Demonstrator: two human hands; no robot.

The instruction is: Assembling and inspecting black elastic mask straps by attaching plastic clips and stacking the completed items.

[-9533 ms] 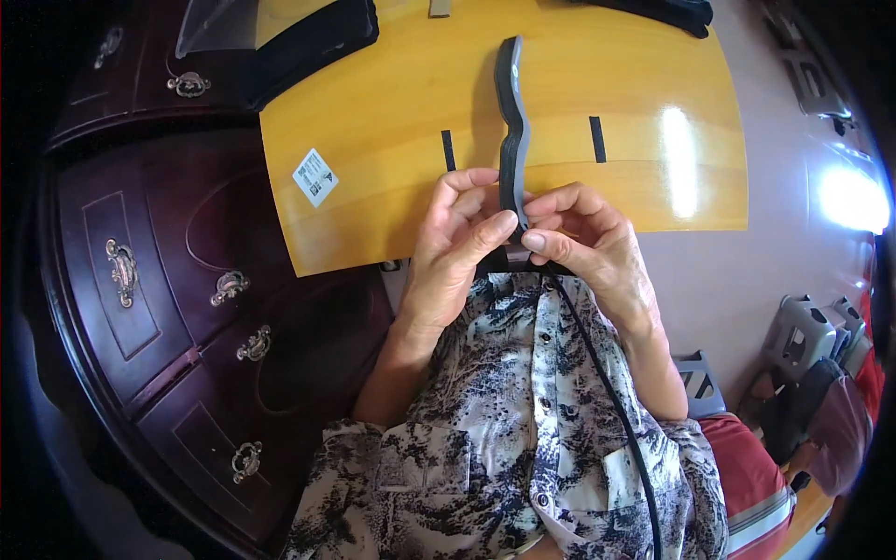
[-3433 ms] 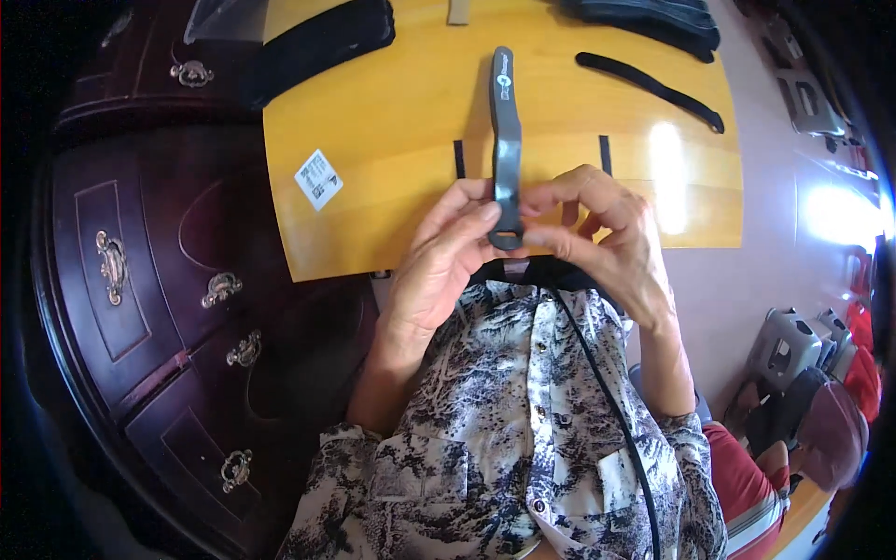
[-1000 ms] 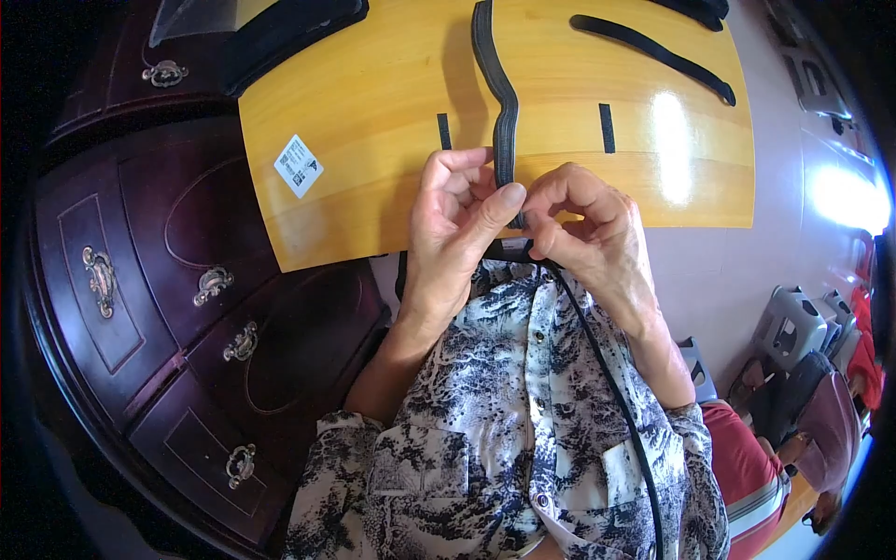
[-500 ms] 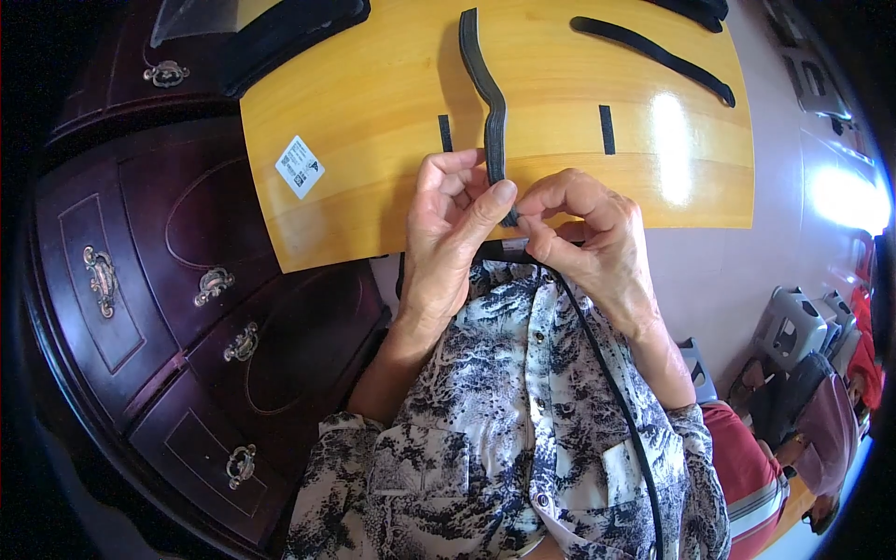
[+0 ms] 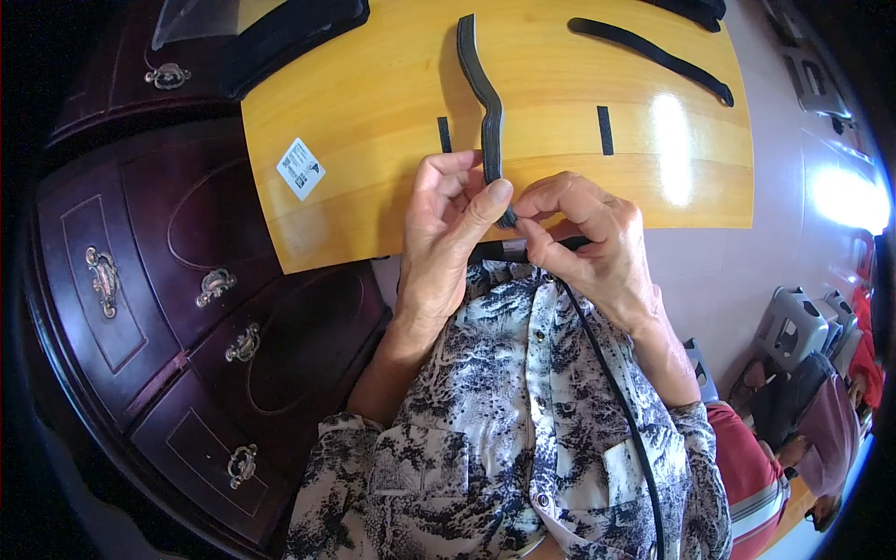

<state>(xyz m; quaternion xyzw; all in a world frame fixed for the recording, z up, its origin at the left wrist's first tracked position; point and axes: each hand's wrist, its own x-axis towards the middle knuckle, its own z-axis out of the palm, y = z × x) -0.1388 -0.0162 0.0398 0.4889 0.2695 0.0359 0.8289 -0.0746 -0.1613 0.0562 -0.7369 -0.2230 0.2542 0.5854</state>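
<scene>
A black cable (image 5: 607, 369) ran down the black-and-white patterned shirt (image 5: 485, 373). Just beyond, the left hand (image 5: 448, 224) gripped a dark, bent strap (image 5: 481, 89) between thumb and fingers, while the right hand (image 5: 588, 238) pinched its near end; the strap rose over the near side of the glossy yellow wood-grain table (image 5: 355, 140). On the tabletop lay a white label (image 5: 300, 169), two short black strips (image 5: 605, 131) and, farther back, another black strap (image 5: 653, 58). A dark wooden drawer cabinet (image 5: 210, 224) filled the room's left; grey plastic stools (image 5: 798, 322) stood rightward on pale floor (image 5: 691, 280).

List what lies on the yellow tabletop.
White label, two short black strips, loose black strap, dark bundles at the far corners. The left hand, right hand and held strap cover whatever lies behind them.
</scene>
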